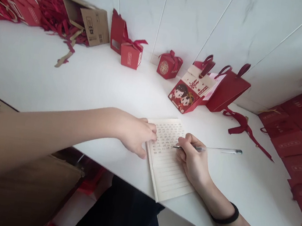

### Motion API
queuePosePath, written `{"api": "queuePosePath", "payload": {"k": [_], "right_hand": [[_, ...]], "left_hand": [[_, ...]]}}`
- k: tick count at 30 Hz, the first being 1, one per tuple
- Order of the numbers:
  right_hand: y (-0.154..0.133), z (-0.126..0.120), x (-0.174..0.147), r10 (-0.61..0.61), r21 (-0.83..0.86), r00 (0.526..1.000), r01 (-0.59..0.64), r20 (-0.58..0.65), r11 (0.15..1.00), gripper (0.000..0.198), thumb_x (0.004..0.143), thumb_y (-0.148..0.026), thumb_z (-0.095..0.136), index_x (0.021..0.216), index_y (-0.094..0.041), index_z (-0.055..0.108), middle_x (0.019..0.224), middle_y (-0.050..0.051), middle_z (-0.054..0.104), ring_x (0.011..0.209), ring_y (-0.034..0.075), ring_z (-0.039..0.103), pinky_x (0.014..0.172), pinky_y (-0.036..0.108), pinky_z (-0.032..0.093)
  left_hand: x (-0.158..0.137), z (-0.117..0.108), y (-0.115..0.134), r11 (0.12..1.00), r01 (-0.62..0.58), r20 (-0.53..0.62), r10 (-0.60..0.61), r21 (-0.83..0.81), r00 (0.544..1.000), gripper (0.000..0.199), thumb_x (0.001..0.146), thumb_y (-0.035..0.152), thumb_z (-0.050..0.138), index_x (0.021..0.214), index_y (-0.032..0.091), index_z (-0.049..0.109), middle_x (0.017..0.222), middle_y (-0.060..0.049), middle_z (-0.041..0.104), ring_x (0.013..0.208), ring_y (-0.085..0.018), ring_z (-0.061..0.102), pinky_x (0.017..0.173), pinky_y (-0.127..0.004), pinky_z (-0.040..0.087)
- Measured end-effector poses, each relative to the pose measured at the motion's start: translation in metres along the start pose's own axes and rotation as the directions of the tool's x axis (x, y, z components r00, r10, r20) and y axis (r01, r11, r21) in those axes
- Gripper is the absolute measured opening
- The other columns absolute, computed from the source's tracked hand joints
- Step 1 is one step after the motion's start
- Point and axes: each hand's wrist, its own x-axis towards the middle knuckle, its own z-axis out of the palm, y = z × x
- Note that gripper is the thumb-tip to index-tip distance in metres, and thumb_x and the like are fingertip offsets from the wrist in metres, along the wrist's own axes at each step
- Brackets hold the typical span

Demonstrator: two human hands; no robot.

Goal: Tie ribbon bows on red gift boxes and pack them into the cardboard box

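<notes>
A lined notebook (172, 175) lies on the white table near its front edge, its upper lines filled with small handwriting and its lower lines blank. My right hand (193, 159) grips a clear pen (218, 149), with the tip at the written part of the page. On the wrist is a black band (228, 215). My left hand (135, 133) rests at the notebook's left edge, fingers spread and fingertips on the page.
Behind the notebook stand red gift boxes (130, 55) and bags (229, 90). Red ribbon (240, 121) lies right of them. Stacked red boxes (290, 127) fill the right side. At the back left are an open cardboard box (98, 28), shredded red ribbon (55, 13) and more red bags (23, 3).
</notes>
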Motion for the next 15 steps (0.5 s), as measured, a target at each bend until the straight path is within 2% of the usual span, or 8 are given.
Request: {"api": "queuePosePath", "payload": {"k": [2,6,9,10,12,13,15], "right_hand": [[-0.002,-0.005,0.003,0.044,0.108,0.999,-0.043,-0.003,0.993,0.045,0.071,-0.036,0.067,0.055,-0.02,0.028,0.042,-0.007,0.031,0.039,0.007,0.023,0.038,0.019,0.017],[-0.001,-0.014,0.012,0.057,0.083,0.998,-0.057,-0.005,0.995,0.052,0.068,-0.047,0.071,0.056,-0.019,0.029,0.042,-0.006,0.032,0.04,0.006,0.023,0.038,0.018,0.017],[0.006,-0.018,0.019,0.136,0.081,0.991,-0.136,0.016,0.987,0.056,0.066,-0.054,0.07,0.058,-0.019,0.028,0.044,-0.006,0.032,0.04,0.006,0.02,0.038,0.018,0.014],[0.008,-0.02,0.022,0.166,0.088,0.986,-0.168,0.03,0.982,0.056,0.065,-0.056,0.07,0.059,-0.019,0.028,0.044,-0.006,0.032,0.04,0.006,0.019,0.038,0.018,0.013],[0.014,-0.021,0.026,0.206,0.089,0.976,-0.211,0.063,0.973,0.057,0.064,-0.059,0.069,0.06,-0.019,0.028,0.044,-0.007,0.032,0.039,0.005,0.018,0.038,0.018,0.011],[0.016,-0.021,0.028,0.209,0.08,0.975,-0.215,0.077,0.973,0.057,0.064,-0.06,0.068,0.06,-0.02,0.028,0.044,-0.007,0.032,0.039,0.006,0.018,0.037,0.018,0.01],[0.021,-0.02,0.03,0.196,0.048,0.976,-0.201,0.093,0.978,0.057,0.063,-0.063,0.066,0.06,-0.02,0.028,0.045,-0.006,0.032,0.039,0.006,0.019,0.036,0.018,0.009]], "left_hand": [[-0.003,-0.005,0.005,0.997,-0.024,0.147,0.012,0.076,0.989,0.05,0.065,0.038,0.063,0.113,0.023,0.061,0.125,-0.006,0.054,0.117,-0.028,0.047,0.094,-0.034,0.04],[-0.009,-0.012,0.008,0.994,-0.065,0.179,0.049,0.087,0.983,0.058,0.071,0.038,0.06,0.125,0.017,0.052,0.132,-0.011,0.048,0.121,-0.029,0.042,0.099,-0.036,0.036],[-0.014,-0.018,0.003,0.998,-0.035,0.153,0.026,0.058,0.988,0.055,0.073,0.042,0.056,0.123,0.019,0.053,0.125,-0.011,0.053,0.111,-0.027,0.052,0.092,-0.036,0.042],[-0.015,-0.02,-0.001,0.996,0.017,0.13,-0.029,0.087,0.991,0.051,0.074,0.044,0.054,0.12,0.02,0.055,0.122,-0.011,0.055,0.106,-0.027,0.055,0.089,-0.037,0.044],[-0.015,-0.028,-0.012,0.958,0.218,0.043,-0.23,0.186,0.972,0.046,0.073,0.044,0.053,0.113,0.021,0.06,0.116,-0.011,0.058,0.102,-0.029,0.057,0.085,-0.039,0.045],[-0.014,-0.034,-0.021,0.914,0.336,-0.016,-0.341,0.228,0.94,0.045,0.071,0.043,0.055,0.109,0.02,0.062,0.114,-0.012,0.059,0.102,-0.03,0.057,0.085,-0.04,0.045],[-0.009,-0.046,-0.042,0.808,0.536,-0.131,-0.52,0.244,0.844,0.042,0.066,0.037,0.06,0.103,0.017,0.064,0.113,-0.015,0.059,0.103,-0.033,0.056,0.086,-0.041,0.044]]}}
